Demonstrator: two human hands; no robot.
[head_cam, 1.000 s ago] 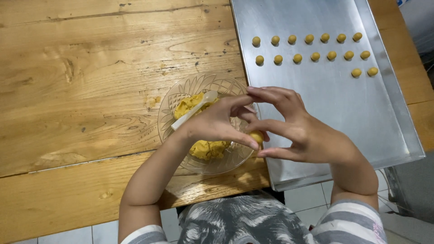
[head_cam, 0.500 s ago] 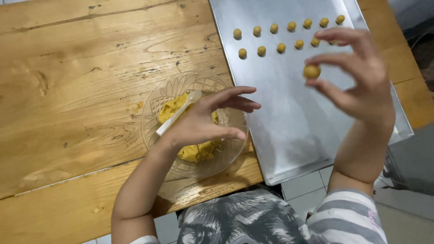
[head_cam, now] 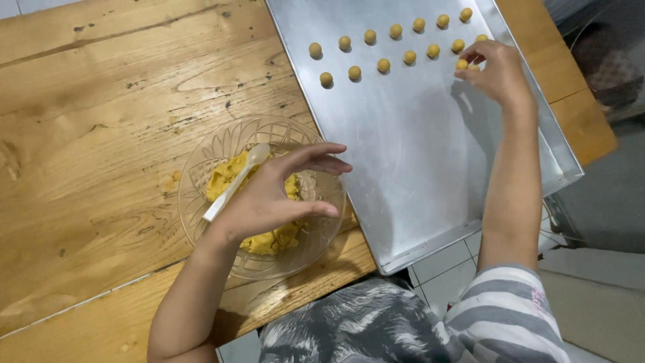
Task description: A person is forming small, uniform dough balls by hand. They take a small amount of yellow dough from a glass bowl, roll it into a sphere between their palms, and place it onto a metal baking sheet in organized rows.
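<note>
Right hand: fingertips pinching a dough ball at the baking tray's far right, ending row 2
Left hand: grip spread, empty, hovering over the glass bowl; white spoon beneath

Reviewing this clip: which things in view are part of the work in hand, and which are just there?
Part of the work:
- right hand setting a dough ball on the metal tray
- rows of dough balls on the tray
- left hand over the glass bowl of yellow dough, with a white spoon

Just there:
- wooden table
- tiled floor
</note>
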